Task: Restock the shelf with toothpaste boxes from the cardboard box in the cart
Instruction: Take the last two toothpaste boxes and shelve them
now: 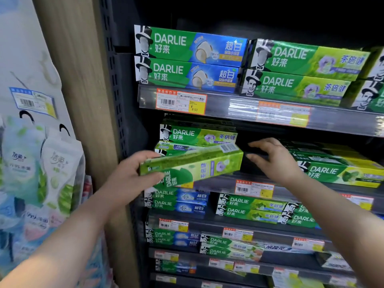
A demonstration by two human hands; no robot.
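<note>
My left hand (133, 173) grips one end of a green Darlie toothpaste box (193, 165), held tilted in front of the second shelf. Behind it a short stack of the same green boxes (197, 136) lies at the left of that shelf. My right hand (272, 156) is open, fingers straight and reaching left, level with the dark gap (257, 150) beside the stack, just right of the held box's far end. More green boxes (336, 173) lie to its right on the same shelf. The cart and cardboard box are out of view.
The shelf above holds green-and-blue Darlie boxes (191, 57) and green ones (301, 73) behind a price rail (228, 104). Lower shelves (239, 206) carry more toothpaste boxes. A wooden post (83, 100) stands at the left, with hanging pouches (41, 167) beyond it.
</note>
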